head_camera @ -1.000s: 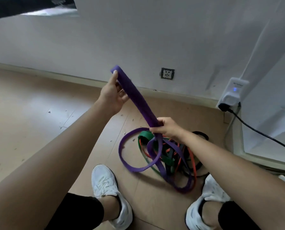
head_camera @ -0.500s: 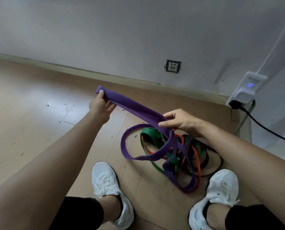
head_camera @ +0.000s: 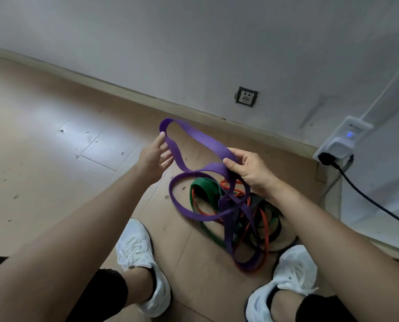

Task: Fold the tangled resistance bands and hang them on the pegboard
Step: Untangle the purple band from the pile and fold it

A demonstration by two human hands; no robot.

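My right hand [head_camera: 252, 169] pinches the purple band [head_camera: 203, 140] between thumb and curled fingers, gripping both strands where they cross. My left hand [head_camera: 155, 156] is spread, fingers nearly straight, with the thumb tip against the far end of the raised loop; I cannot tell whether the thumb hooks inside it or only touches. The loop hangs in the air between my hands. Below my right hand the rest of the purple band drops into the tangle on the cardboard [head_camera: 193, 263], wound through the green band [head_camera: 205, 189], orange band [head_camera: 265, 228] and black band [head_camera: 275, 231], between my white shoes [head_camera: 138, 249]
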